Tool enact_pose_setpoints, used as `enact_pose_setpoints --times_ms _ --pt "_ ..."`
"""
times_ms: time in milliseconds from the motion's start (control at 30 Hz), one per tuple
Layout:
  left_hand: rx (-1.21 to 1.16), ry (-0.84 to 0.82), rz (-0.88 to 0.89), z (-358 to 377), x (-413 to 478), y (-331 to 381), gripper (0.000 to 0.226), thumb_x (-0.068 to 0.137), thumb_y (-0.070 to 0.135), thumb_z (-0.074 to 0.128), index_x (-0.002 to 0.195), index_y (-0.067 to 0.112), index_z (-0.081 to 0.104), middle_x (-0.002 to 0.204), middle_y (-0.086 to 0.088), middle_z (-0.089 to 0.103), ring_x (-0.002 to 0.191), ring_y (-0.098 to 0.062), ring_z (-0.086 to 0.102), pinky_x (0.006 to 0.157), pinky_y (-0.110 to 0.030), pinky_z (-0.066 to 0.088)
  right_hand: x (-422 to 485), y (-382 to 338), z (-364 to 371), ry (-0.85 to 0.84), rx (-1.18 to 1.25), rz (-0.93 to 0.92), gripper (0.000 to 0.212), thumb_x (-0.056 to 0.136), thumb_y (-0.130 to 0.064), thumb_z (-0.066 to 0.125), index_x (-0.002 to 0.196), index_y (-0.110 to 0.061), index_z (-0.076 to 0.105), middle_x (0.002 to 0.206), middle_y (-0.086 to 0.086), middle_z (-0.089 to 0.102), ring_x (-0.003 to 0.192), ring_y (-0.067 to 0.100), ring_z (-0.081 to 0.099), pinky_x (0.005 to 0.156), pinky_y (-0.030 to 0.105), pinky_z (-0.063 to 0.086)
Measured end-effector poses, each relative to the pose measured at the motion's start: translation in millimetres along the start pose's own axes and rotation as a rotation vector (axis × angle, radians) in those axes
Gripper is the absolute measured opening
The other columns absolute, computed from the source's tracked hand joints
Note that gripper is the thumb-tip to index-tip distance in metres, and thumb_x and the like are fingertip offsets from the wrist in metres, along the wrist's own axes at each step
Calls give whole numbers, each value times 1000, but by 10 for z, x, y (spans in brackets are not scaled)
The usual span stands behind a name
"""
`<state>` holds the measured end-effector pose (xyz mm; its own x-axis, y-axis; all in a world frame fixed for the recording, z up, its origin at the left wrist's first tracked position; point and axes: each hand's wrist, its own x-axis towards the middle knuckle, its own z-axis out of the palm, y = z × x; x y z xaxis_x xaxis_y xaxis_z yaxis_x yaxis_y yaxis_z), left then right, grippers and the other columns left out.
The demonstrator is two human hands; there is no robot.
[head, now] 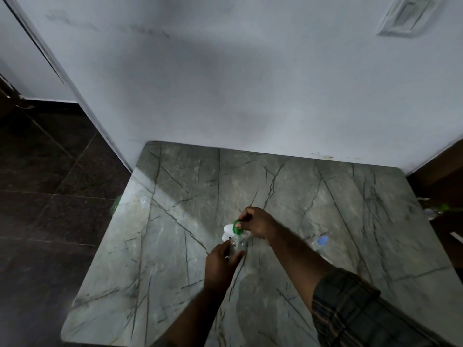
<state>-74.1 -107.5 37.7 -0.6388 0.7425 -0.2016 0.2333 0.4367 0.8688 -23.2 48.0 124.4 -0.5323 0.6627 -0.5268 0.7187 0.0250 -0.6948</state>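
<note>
The clear bottle (238, 244) stands upright about the middle of the bench (175, 246), and both hands are on it. The left hand (220, 265) comes up from 7 o'clock and curls round the body. I'd say that is to stop it turning or tipping. The right hand (258, 222) reaches in from 3 o'clock and pinches the green cap (236, 227) between thumb and fingers. That looks like a twisting grip, but I can't tell whether the cap is going on or coming off.

A white shape (226, 232) sits just behind the bottle at 10 o'clock. It is too blurred to name, and I can't say whether the two touch.

A blue-capped bottle (322, 241) lies on the bench at 3 o'clock, close behind the right forearm, where a swing of the elbow could knock it. There is a green smear (444, 207) off the bench edge at 3 o'clock that I can't identify. The wall (225, 83) closes off the 12 o'clock side, and the dark floor (37, 196) lies at 9.
</note>
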Motion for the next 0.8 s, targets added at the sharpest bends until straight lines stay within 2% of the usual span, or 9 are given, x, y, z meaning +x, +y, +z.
enact_pose_setpoints --times_ms 167,367,533,667,800 --pt "4 -14 5 11 13 -55 27 80 43 74 104 34 68 89 18 70 83 7 66 73 -10 52 12 25 28 9 -70 -25 23 81 -22 75 99 -10 66 102 6 71 97 20 64 84 32 50" --pt "-10 -8 36 -34 10 -4 32 80 42 74 110 43 62 88 24 71 84 11 66 71 -2 48 48 -18 -15 -5 -112 -35 22 81 -22 75 98 -12 67 102 5 71 94 18 63 78 28 47" --pt "2 -27 35 -16 21 -72 34 80 41 76 113 39 65 92 23 71 85 10 66 78 -11 54 44 52 17 2 -125 -50 23 81 -24 75 98 -12 66 101 4 70 90 15 62 63 20 40" --pt "-4 -12 40 -17 5 -34 31 81 41 75 108 47 60 89 28 69 86 12 65 74 -6 51 55 31 4 10 -117 -49 21 81 -25 75 95 -15 65 97 0 69 87 13 60 61 20 39" --pt "-14 -18 40 -20 23 -20 31 81 37 76 110 38 66 89 25 70 87 11 66 73 -6 50 88 54 3 13 -146 -53 21 79 -28 77 92 -16 65 94 -1 69 86 13 61 65 23 42"
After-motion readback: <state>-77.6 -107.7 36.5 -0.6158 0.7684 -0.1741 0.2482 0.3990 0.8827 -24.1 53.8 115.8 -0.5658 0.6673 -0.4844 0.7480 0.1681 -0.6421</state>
